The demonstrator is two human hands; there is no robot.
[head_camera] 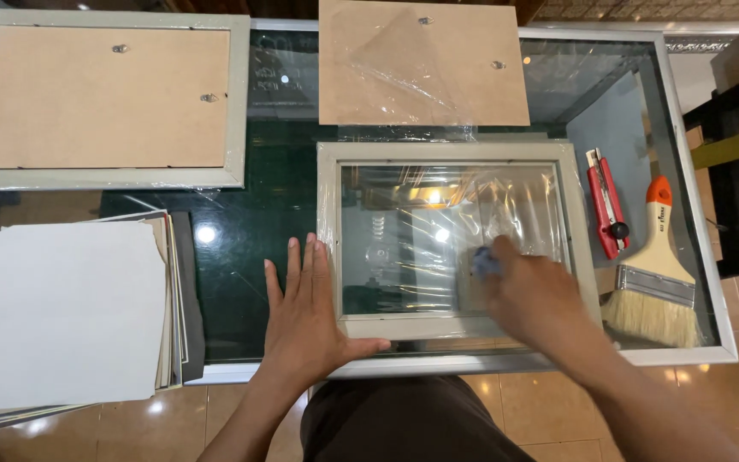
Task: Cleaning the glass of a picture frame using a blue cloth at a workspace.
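Resting flat, the left hand (pixel 305 321) lies palm down with fingers spread on the bench (pixel 241 248), its thumb along the lower left corner of the pale picture frame (pixel 328 239); it grips nothing, only braces.

Right hand (pixel 534 299): at centre right of the picture, motion-blurred, fingers closed about a small blue object (pixel 485 261), likely a cloth or pad, pressed against the glass pane (pixel 421 239) of the frame.

Picture frame: centre of the picture, lying flat near the bench's lower edge, partly covered in loose clear plastic wrap (pixel 506 201). Judged handling: rigid moulding, light to moderate in weight; pane fragile and smooth, wrap slippery. Best held by the outer moulding on opposite sides, not by the glass.

Backing board (pixel 421 64): top centre, brown, flat, film-covered, two metal hangers showing.

Second frame (pixel 104 98): upper left, face down, brown back with hangers.

Stack of paper sheets (pixel 62 308): lower left, white top sheet overhanging the bench edge.

Utility knife (pixel 606 204): right of the frame, red, lying lengthwise.

Paintbrush (pixel 653 274): far right, orange-tipped handle, wide pale bristles pointing toward the lower edge.

Bench: dark glass top, metal rim, reflecting ceiling lights.
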